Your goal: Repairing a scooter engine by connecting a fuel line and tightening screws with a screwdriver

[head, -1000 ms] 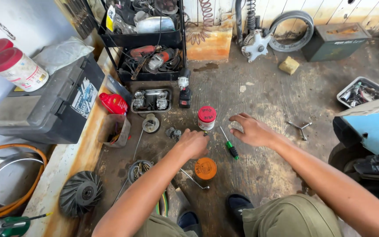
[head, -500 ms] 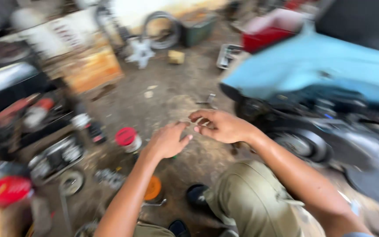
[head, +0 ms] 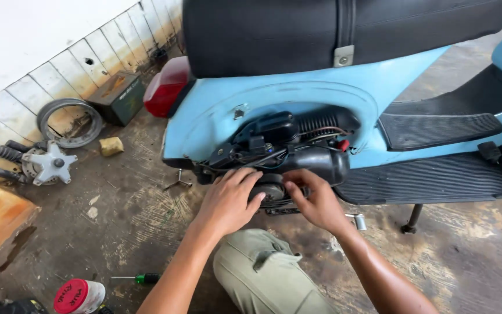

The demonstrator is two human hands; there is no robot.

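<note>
Nearest me is my knee (head: 262, 273) in olive trousers, with both forearms running up past it. On the oily floor (head: 146, 221) at lower left lie a green screwdriver (head: 140, 279) and a red-capped can (head: 79, 296). My left hand (head: 228, 200) lies palm down, fingers spread, on the round black cover (head: 268, 191) low on the engine (head: 289, 151); it presses there and I cannot tell whether it grips anything. My right hand (head: 318, 200) is just beside it, fingers curled and pinched at the cover's right edge, but whatever they hold is too small to make out. The engine sits in the open side of the blue scooter (head: 321, 93), under the black seat (head: 332, 29), with the footboard (head: 437, 174) off to the right and a red tail light (head: 167, 87) at the left end. A small metal socket (head: 358, 221) lies on the floor by my right wrist. Further off to the left are a star-shaped hub (head: 50, 164), a grey rim (head: 68, 121), a green box (head: 117, 96) and the tiled wall (head: 59, 64).
</note>
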